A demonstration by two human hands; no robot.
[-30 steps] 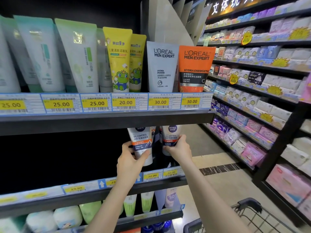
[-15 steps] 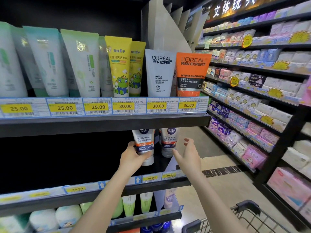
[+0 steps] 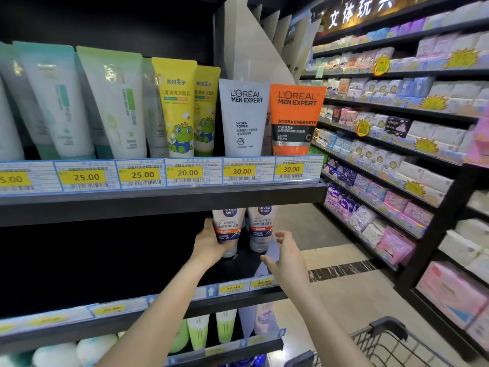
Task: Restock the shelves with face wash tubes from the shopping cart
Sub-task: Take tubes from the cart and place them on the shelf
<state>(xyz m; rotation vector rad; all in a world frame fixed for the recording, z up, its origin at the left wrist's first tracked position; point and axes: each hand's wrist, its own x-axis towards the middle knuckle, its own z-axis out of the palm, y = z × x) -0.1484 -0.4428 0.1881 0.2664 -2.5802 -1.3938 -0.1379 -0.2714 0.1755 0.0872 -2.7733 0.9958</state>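
1. Head view: the left hand (image 3: 209, 245) gripped the left Nivea tube (image 3: 228, 229), standing upright near the middle shelf's (image 3: 238, 295) right end, just beside the right Nivea tube (image 3: 262, 227).
2. The right hand (image 3: 287, 256) hovered open, fingers spread, holding nothing, close to that second tube.
3. The upper shelf's edge (image 3: 158, 200) hid both tube tops; the shopping cart (image 3: 381, 340) sat at lower right.

Yellow price tags (image 3: 187, 172) along shelf edge; pastel packs (image 3: 394, 245) on right-hand racks; lit sign (image 3: 362, 9) overhead
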